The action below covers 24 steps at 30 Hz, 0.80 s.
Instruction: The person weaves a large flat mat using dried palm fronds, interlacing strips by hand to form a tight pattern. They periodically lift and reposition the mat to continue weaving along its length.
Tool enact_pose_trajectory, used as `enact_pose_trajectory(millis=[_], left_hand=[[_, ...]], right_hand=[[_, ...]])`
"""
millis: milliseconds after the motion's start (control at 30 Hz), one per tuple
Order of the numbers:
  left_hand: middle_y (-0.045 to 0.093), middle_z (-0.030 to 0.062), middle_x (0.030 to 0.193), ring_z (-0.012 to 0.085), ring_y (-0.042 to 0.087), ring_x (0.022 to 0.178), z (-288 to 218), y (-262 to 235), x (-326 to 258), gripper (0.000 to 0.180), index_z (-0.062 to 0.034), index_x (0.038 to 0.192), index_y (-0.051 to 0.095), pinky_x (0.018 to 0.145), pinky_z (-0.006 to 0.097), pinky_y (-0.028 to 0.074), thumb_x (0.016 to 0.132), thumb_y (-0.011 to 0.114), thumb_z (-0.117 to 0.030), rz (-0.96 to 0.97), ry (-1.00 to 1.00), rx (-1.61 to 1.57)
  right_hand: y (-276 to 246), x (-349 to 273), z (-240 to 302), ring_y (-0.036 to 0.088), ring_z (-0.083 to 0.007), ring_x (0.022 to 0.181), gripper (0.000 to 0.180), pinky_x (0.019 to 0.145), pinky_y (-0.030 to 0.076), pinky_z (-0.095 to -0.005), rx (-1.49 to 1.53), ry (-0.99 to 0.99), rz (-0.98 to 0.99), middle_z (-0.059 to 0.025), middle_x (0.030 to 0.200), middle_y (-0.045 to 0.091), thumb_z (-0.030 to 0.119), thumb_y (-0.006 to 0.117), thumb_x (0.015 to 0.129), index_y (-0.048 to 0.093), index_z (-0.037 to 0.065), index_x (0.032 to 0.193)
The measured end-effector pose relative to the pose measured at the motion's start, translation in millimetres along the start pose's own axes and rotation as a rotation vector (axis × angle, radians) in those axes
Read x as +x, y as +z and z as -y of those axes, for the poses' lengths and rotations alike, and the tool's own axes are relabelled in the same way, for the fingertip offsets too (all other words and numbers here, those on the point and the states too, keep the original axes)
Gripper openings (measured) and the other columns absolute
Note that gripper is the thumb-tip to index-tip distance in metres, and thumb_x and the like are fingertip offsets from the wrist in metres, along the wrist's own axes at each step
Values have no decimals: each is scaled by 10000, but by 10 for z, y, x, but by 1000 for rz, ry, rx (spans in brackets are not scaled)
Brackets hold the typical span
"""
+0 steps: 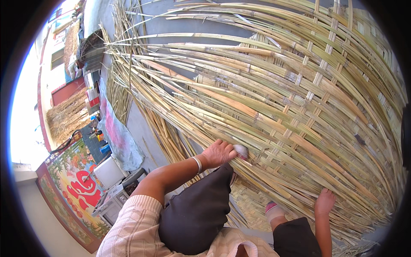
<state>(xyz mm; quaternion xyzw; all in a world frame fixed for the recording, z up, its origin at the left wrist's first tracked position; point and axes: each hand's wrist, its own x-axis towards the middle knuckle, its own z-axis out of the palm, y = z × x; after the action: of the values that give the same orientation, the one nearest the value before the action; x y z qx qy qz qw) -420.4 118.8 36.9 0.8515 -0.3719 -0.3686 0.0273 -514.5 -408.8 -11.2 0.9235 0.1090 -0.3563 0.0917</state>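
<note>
A large mat of split cane strips [295, 115] spreads before me, woven in an over-and-under pattern on the right. Toward the upper left its long loose strip ends [150, 77] fan out. My left hand [219, 153], a silver bangle on its wrist, is closed on strips beside my left foot [241, 150], which rests on the weave. Farther right and nearer to me, the fingers of my right hand [325, 201] curl over strips at the mat's near part. What lies under both sets of fingertips is hidden.
A bundle of loose strips [165, 132] lies left of the mat on the grey floor [143, 128]. My other foot [274, 210] stands between my hands. Farther left are a clear plastic sheet [122, 145], a grey case-like machine [115, 205] and a painted wall panel [79, 188].
</note>
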Motion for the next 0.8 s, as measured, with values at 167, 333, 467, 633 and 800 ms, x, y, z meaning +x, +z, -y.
enact_pose_trajectory(millis=[167, 333, 467, 633, 800], left_hand=[[539, 52, 841, 235, 589, 817, -15, -13, 7, 147, -129, 897, 488, 721, 372, 435, 789, 564, -194, -37, 12, 17], [573, 76, 955, 254, 585, 954, -62, 19, 6, 169, -134, 1002, 575, 834, 392, 431, 836, 550, -162, 67, -44, -28], [578, 76, 1011, 261, 585, 970, -87, 49, -1, 240, -151, 1084, 563, 856, 404, 426, 844, 563, -138, 63, -42, 24], [558, 86, 972, 273, 576, 942, -113, 83, -15, 265, -118, 1050, 512, 837, 409, 428, 797, 582, -79, 65, -56, 84], [547, 86, 934, 281, 573, 921, -141, 118, -24, 239, -116, 1011, 507, 831, 416, 435, 789, 588, -83, -23, -48, 83]], right_hand=[[-78, 23, 60, 639, -311, 852, 108, 758, 487, -442, 10, 26, 47, -135, 906, 618, 96, 553, 852, 578, 53, 947], [-185, 63, 75, 667, -313, 765, 65, 698, 513, -454, 20, 17, 2, -130, 796, 646, 92, 544, 831, 608, 92, 826], [-186, 50, 82, 680, -313, 784, 90, 669, 528, -451, 58, 23, -20, -141, 793, 664, 96, 523, 855, 611, 82, 844], [-209, 56, 121, 673, -305, 845, 95, 734, 514, -450, 92, 53, 34, -144, 882, 669, 106, 516, 867, 595, 70, 907], [-243, 69, 129, 669, -299, 894, 123, 766, 509, -445, 106, 74, 93, -144, 937, 678, 108, 510, 878, 603, 65, 946]])
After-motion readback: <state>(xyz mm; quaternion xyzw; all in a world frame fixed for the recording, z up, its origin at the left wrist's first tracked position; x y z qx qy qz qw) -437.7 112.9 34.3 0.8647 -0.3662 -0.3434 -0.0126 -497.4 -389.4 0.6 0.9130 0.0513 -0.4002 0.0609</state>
